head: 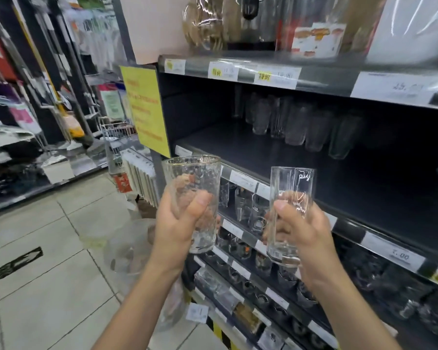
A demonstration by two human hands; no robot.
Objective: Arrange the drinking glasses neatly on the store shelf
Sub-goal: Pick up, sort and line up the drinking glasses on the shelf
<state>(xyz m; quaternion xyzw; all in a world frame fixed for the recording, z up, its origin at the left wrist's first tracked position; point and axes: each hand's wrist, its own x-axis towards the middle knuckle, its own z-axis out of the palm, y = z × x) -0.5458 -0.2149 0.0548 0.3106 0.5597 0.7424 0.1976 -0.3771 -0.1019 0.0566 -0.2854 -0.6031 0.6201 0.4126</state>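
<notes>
Two glasses up, one in each hand

Left hand (180, 223) grips a dimpled glass (191, 198), right hand (299, 228) grips a plain tall glass (290, 213), both upright in front of the dark shelf (288, 157) where more glasses (299, 125) stand at the back.

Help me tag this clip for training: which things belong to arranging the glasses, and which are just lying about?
Job: textured glass in left hand; plain glass in right hand; row of glasses on dark shelf.
Lying about: yellow sign; price tags; wire basket.
</notes>
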